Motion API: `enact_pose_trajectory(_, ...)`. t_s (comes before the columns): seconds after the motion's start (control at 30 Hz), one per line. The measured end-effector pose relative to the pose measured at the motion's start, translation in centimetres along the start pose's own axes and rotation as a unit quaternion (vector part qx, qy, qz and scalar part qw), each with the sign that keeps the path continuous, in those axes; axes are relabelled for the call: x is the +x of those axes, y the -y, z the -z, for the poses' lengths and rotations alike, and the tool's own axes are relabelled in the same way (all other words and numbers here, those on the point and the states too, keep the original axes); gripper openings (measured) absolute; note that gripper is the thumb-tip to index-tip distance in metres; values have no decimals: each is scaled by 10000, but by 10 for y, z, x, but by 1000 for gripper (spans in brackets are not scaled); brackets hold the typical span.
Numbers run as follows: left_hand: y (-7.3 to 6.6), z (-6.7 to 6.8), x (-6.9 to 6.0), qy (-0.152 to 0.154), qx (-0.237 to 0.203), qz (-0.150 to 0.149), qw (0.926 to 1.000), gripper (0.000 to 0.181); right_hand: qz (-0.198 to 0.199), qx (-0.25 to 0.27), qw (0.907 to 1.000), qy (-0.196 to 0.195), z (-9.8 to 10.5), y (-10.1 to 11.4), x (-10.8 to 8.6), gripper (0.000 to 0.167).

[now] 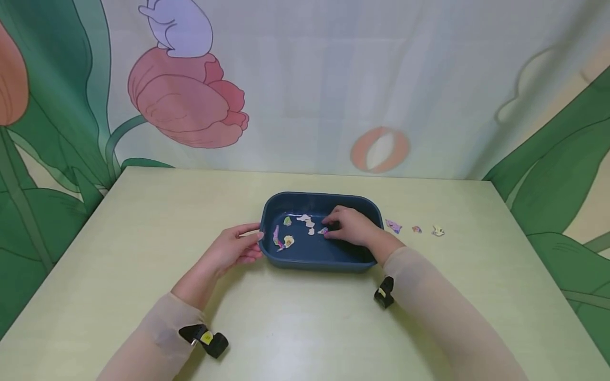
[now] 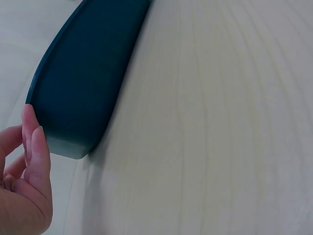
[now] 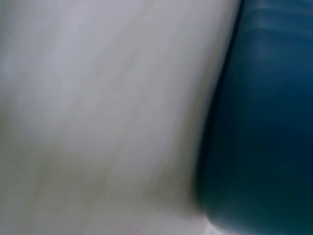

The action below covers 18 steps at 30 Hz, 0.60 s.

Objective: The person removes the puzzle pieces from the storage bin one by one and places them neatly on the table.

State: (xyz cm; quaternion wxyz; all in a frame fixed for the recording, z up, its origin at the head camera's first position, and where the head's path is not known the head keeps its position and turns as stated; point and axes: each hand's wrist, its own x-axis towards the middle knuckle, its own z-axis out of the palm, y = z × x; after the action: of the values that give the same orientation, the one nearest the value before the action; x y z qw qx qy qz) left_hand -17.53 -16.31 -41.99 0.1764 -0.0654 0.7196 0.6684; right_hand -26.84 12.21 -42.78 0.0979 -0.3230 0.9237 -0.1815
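A dark blue rectangular tray holds several small flat cutouts like stickers. Among them are a green one, white ones, a long pink-purple one and a yellowish one. At the tray's left end, my left hand touches the rim and outer wall with fairly straight fingers; the left wrist view shows those fingers against the wall. My right hand reaches inside, thumb and index finger parted around a small colourful cutout near the thumb tip. The right wrist view misses this hand.
On the table, right of the tray, three small cutouts lie in a row: a purple one, a tiny reddish one and a pale yellow one. A printed curtain hangs behind the table's far edge.
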Motion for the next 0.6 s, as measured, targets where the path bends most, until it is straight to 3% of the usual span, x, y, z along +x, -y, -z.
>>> enact_pose_trajectory(0.47, 1, -1, 1, -16, -32, 1, 10000, 49, -36, -568, 9984, 21, -2, 4, 1, 23)
enact_pose_trajectory(0.6, 1, -1, 0, 8, -31, -34, 10000, 50, -141, -664, 9977, 16, -2, 6, 0, 27)
